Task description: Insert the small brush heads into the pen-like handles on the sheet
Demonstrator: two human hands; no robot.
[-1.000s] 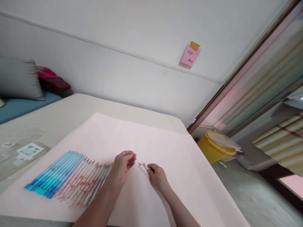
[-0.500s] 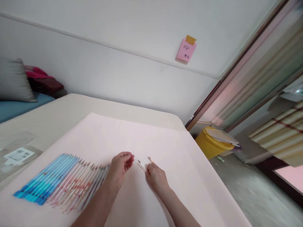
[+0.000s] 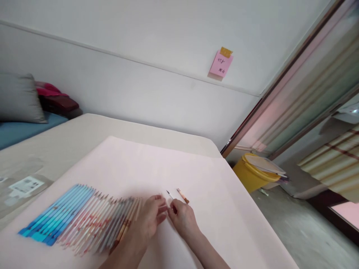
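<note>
A long row of pencils [image 3: 81, 218] lies side by side on a pale pink sheet [image 3: 157, 168], blue ones at the left, pink and clear ones to the right. My left hand [image 3: 150, 220] rests at the row's right end, fingers curled and touching my right hand. My right hand [image 3: 181, 218] is closed on two pencils [image 3: 179, 196] whose tips stick out past its fingers, one dark-tipped, one orange.
The sheet covers a beige table [image 3: 84, 130]. A clear packet with a label [image 3: 22, 186] lies at the table's left. A yellow bin [image 3: 252, 173] stands on the floor to the right. A pink note [image 3: 221, 63] hangs on the wall. A grey cushion [image 3: 19, 99] sits at the far left.
My left hand has dropped lower onto the row's right end and moved against my right hand. A few more pencils now lie at the right end. My right hand still holds two pencils.
</note>
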